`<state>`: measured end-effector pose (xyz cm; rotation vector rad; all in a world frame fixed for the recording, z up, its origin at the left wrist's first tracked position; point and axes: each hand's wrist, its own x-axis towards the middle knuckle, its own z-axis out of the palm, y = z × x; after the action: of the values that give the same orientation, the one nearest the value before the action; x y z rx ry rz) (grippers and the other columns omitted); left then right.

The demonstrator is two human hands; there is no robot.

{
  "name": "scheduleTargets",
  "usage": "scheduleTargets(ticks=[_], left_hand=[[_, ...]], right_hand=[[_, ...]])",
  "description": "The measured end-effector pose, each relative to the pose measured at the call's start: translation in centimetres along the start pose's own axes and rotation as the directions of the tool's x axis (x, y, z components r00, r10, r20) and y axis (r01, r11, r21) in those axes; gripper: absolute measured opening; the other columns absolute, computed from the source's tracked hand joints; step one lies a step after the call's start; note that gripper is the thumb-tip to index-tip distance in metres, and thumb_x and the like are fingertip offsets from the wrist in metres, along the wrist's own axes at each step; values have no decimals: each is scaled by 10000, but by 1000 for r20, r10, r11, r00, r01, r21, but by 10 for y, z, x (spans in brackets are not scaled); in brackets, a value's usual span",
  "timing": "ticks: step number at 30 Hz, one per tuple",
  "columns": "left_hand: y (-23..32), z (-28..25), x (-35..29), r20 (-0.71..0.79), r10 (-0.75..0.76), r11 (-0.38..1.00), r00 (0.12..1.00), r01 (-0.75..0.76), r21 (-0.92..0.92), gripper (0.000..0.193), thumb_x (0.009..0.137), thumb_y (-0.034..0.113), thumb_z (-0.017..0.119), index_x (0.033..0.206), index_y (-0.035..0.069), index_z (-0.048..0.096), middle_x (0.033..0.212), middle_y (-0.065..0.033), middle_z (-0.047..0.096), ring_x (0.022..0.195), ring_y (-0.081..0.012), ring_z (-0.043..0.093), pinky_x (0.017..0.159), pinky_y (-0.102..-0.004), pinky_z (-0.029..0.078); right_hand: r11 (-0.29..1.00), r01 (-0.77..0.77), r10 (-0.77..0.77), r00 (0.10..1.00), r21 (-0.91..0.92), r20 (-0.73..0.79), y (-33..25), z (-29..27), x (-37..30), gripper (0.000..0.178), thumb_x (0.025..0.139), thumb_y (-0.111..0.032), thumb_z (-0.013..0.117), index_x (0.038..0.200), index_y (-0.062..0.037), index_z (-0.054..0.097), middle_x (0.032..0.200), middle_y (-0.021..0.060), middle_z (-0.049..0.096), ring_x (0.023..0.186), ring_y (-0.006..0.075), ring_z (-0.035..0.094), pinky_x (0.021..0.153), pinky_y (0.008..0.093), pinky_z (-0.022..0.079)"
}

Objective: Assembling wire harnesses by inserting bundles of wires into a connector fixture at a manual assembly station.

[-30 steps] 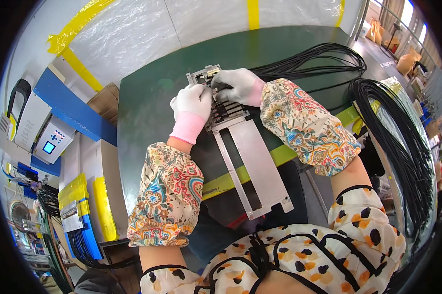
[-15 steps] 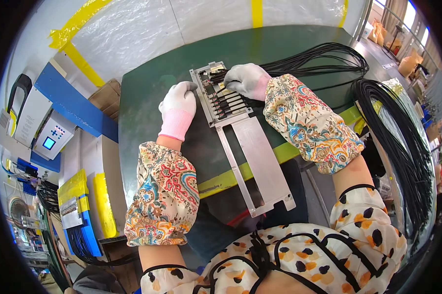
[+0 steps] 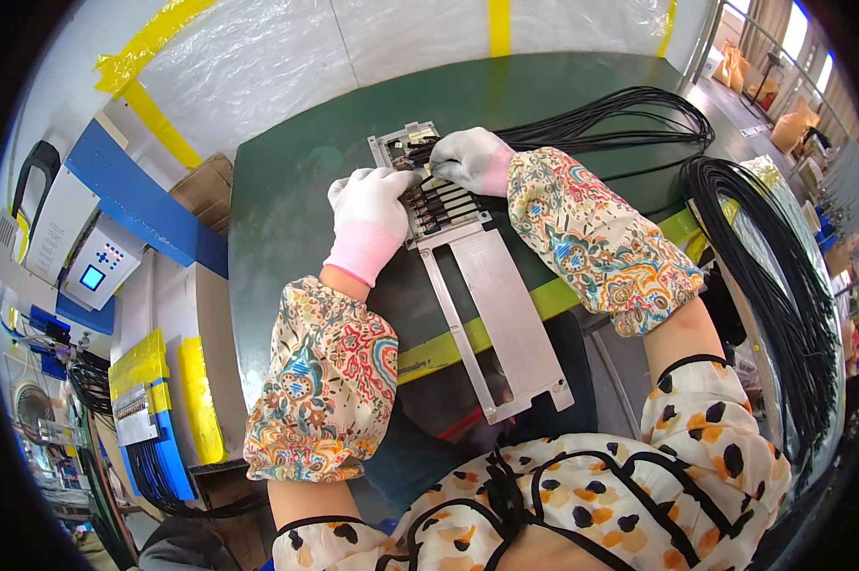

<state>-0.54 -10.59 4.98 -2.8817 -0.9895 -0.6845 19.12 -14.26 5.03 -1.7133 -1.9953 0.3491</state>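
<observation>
A metal fixture (image 3: 513, 312) lies on the green table, its long flat end jutting over the near edge. Black cables with small connectors (image 3: 445, 211) sit side by side in the slots of its far part. My right hand (image 3: 470, 159), in a white glove with a pink cuff, pinches one black cable at the slots from the right. From the left, my left hand (image 3: 367, 202), gloved alike, reaches over the fixture's edge with fingers bent together near the right fingertips. What the left fingertips hold, if anything, is hidden.
Loose black cables (image 3: 629, 109) loop across the green table (image 3: 291, 209) to the right. A thick cable bundle (image 3: 767, 257) hangs over a stand at the right. On the left stands a blue and white machine (image 3: 101, 266) with a small lit screen. Plastic sheeting (image 3: 420, 33) covers the far wall.
My left hand has moved right onto the fixture's edge, its fingertips now close to the right hand's. My right hand has shifted slightly left and nearer, still at the cables.
</observation>
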Motion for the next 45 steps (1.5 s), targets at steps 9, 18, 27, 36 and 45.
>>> scheduleTargets(ticks=[9, 18, 27, 36, 45], left_hand=[[9, -9, 3, 137, 93, 983, 986, -113, 145, 378, 783, 73, 478, 1077, 248, 640, 947, -11, 589, 993, -193, 520, 913, -403, 308], [22, -9, 9, 207, 94, 987, 974, -118, 105, 353, 788, 123, 508, 1072, 287, 638, 988, -97, 558, 1021, -267, 501, 946, -460, 293], [-4, 9, 8, -43, 31, 998, 999, -33, -45, 305, 770, 79, 477, 929, 252, 673, 898, -18, 623, 956, -204, 556, 936, -426, 332], [-15, 8, 13, -24, -346, 919, 938, 334, -207, 362, 894, 402, 415, 898, 115, 635, 899, -95, 620, 933, -294, 572, 821, -448, 377], [3, 1, 16, 12, -270, 931, 963, 264, -253, 248, 825, 318, 530, 825, 101, 650, 874, -90, 619, 898, -275, 583, 816, -428, 387]], right_hand=[[993, 120, -120, 992, 9, 46, 16, -24, -13, 185, 772, -159, 627, 935, -82, 667, 881, 119, 655, 836, 280, 623, 765, 350, 483], [836, -3, 49, 996, -549, 69, 11, -28, -2, 181, 754, -210, 628, 912, -131, 670, 970, 81, 610, 920, 260, 592, 787, 369, 473], [718, 24, 5, 999, -696, 39, 13, -13, 2, 120, 737, -155, 582, 803, -108, 672, 890, 67, 617, 881, 242, 603, 736, 369, 482], [809, 185, -288, 952, -558, -102, 9, -26, -10, 77, 735, -178, 593, 755, -122, 643, 837, 39, 595, 836, 224, 582, 708, 355, 463], [815, 349, -485, 848, -462, -215, -20, -11, -6, 103, 731, -189, 623, 802, -118, 645, 837, 65, 618, 831, 248, 597, 705, 371, 479]])
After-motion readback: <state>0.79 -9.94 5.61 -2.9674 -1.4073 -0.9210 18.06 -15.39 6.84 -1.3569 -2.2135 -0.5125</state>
